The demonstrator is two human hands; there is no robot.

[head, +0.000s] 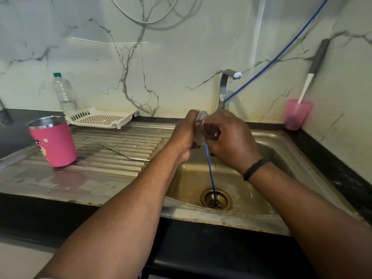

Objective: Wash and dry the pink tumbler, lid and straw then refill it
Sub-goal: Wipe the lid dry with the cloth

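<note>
Over sink (267, 146): both hands (184, 130) (231, 137) curled round clear lid (201, 125), mid-wash; tumbler (53, 140) on drainboard, straw (124, 154) beside; drying & refill left.

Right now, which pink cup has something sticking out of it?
The see-through pink cup in the right corner; a white-handled tool stands in it. The pink tumbler on the left has nothing sticking out.
</note>
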